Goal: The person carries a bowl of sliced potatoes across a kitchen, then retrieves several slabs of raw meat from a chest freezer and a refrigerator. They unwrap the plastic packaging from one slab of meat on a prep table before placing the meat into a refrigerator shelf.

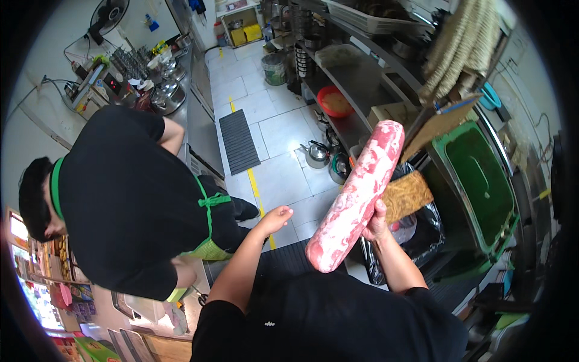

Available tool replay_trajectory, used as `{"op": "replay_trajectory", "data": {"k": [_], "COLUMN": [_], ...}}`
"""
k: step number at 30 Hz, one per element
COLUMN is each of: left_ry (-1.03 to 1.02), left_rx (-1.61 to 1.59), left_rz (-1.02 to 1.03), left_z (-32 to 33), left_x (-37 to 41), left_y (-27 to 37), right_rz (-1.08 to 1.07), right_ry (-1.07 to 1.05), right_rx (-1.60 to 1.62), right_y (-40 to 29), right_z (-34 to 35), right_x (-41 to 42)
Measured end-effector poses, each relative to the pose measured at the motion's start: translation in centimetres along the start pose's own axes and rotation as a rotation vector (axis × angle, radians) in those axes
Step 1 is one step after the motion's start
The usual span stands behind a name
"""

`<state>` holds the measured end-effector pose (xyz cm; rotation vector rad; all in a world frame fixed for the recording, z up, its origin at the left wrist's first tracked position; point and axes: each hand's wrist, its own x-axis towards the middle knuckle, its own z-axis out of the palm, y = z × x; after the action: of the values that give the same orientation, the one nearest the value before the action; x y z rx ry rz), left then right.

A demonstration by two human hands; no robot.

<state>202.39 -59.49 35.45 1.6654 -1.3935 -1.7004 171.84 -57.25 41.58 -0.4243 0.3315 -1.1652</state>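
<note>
A long, thick roll of marbled red and white meat (355, 197) slants across the space before me, its far end up and to the right. My right hand (376, 222) grips it from the right side, near its lower half, with the thumb showing along the edge. Held away from the roll, my left hand (277, 219) hangs over the floor with fingers loosely curled and nothing in it. Beyond my right hand, a brown patterned block or packet (407, 195) lies over a bin lined with a black plastic bag (423, 231).
A co-worker (122, 194) in black with a green-tied apron stands close on my left by a steel counter (192, 68). Kettles (318, 154) stand on the tiled floor (285, 122) beside metal shelving (348, 77). A green bin lid (479, 181) leans at right; a rubber mat (239, 141) lies ahead.
</note>
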Motion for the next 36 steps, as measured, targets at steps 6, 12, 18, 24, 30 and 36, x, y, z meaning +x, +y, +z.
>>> {"op": "replay_trajectory", "data": {"k": [6,12,18,24,30,36], "left_ry": [-0.099,-0.164,-0.081,0.087,0.383,0.235], "left_rx": [0.076,0.51,0.549,0.568,0.509,0.554], "left_rz": [-0.293,-0.425,0.008,0.254,-0.185,-0.496], "left_z": [-6.8,-20.1,-32.1,-49.8,-70.5,-72.5], "left_x": [13.2,32.3,48.7,62.6,67.6,61.6], "left_y": [-0.8,2.8,14.0,16.9,7.6,-9.8], "right_rz": [-0.1,-0.131,-0.166,-0.09,0.052,0.181], "right_ry": [0.096,0.237,0.268,0.144,-0.04,-0.133], "right_rx": [0.045,0.02,0.001,-0.045,-0.025,-0.037], "right_y": [-3.5,-4.4,-6.4,-5.9,-6.5,-7.6], "right_z": [-0.9,-0.2,-2.2,1.4,2.8,10.2], "right_x": [15.0,34.2,53.9,78.0,106.3,132.4]}}
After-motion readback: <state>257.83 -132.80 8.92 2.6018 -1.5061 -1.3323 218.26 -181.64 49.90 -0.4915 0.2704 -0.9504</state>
